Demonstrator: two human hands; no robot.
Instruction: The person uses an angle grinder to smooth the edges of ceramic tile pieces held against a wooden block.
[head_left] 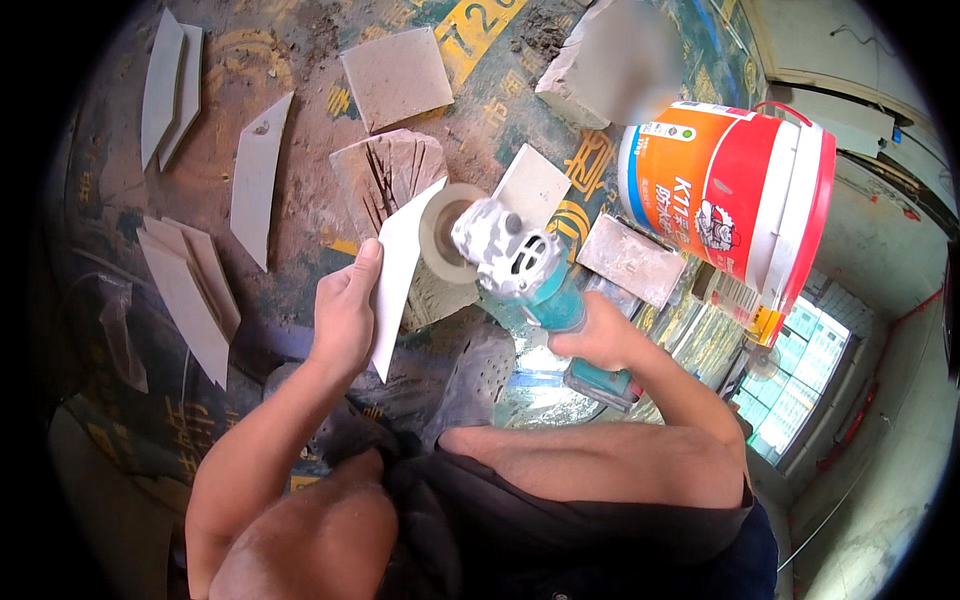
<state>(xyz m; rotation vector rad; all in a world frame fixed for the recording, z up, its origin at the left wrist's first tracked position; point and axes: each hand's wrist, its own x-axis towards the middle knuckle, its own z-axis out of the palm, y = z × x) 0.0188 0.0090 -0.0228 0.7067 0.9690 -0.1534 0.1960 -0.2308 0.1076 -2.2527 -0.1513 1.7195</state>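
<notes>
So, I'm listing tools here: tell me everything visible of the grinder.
The grinder has a plastic-looking teal body and a grey and white camouflage-patterned head with dark vent slots. At its front sits a round, beige disc. The right hand grips the body; a teal and red end shows beyond it. The tool slants, disc toward the upper left, at the edge of the pale piece in the left hand. Whether disc and piece touch, I cannot tell.
</notes>
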